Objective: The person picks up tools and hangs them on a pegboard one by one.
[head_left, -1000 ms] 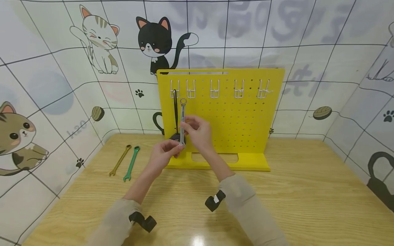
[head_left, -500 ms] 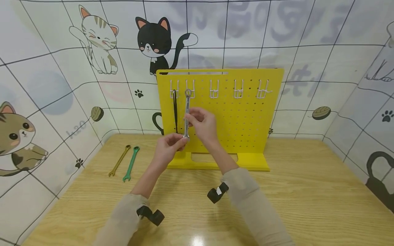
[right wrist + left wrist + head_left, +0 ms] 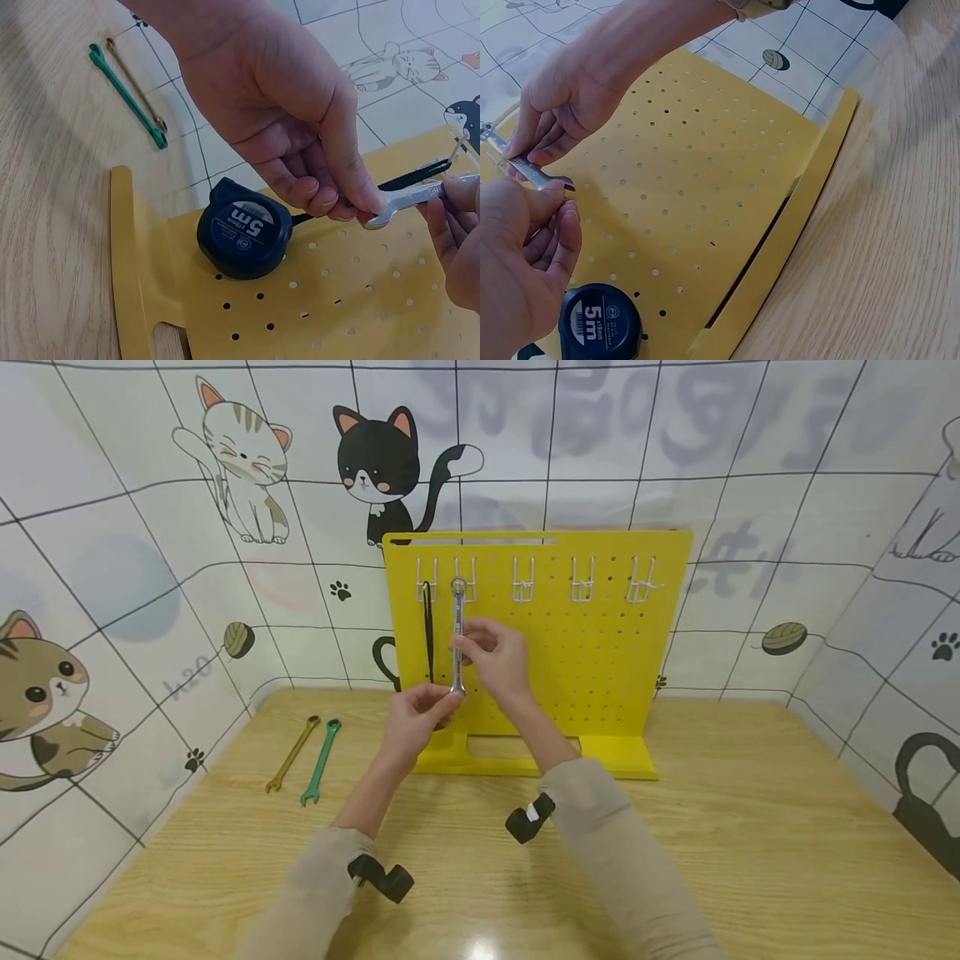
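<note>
- Cat-print tiled backdrop, standing behind our wood-grain table.
- Gold wrench, lying at the table's left.
- Green wrench, just right of it.
- Our left hand: thumb and fingers pinch the silver wrench at its lower, open-ended jaw.
- Dark tape measure, marked 5m, hung by a black strap from the yellow pegboard's leftmost hook.
- Silver wrench, upright before the board, ring end at the second hook; contact we cannot tell.
- Our right hand: thumb and fingers pinch its shaft.
- Three more white hooks, rightward.
</note>
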Motion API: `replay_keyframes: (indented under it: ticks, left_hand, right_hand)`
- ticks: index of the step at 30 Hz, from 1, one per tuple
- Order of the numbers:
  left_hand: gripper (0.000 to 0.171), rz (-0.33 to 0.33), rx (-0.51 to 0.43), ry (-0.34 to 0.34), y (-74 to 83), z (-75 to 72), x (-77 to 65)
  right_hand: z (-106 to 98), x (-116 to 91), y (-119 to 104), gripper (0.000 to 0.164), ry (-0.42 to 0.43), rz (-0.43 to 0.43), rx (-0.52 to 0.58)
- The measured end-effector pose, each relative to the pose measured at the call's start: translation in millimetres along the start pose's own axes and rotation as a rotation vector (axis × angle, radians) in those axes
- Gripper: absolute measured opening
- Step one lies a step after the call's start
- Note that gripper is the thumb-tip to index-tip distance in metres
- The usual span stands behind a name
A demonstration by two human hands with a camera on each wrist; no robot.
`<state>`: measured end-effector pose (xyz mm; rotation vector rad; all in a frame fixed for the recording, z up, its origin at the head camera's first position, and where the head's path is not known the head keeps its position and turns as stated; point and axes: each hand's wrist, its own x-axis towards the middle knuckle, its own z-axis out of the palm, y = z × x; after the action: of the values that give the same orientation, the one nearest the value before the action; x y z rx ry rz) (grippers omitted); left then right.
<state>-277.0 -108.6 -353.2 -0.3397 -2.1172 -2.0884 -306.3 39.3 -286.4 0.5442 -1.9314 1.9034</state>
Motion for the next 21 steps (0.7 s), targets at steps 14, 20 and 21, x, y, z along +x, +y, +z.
replay_keyframes:
  ticks: [14,20,21]
  left_hand:
    - [0.021,-0.015,-0.042,0.037,-10.3,11.3,6.8]
    - [0.020,-0.031,-0.048,0.078,-12.8,14.6,11.6]
    - [0.020,-0.029,-0.052,0.088,-14.2,15.2,12.9]
  right_hand:
    - [-7,7,9,0.020,-0.020,0.050,-0.030]
    - [-7,12,13,0.019,-0.024,0.060,-0.041]
    - [-7,13,13,0.019,-0.025,0.060,-0.042]
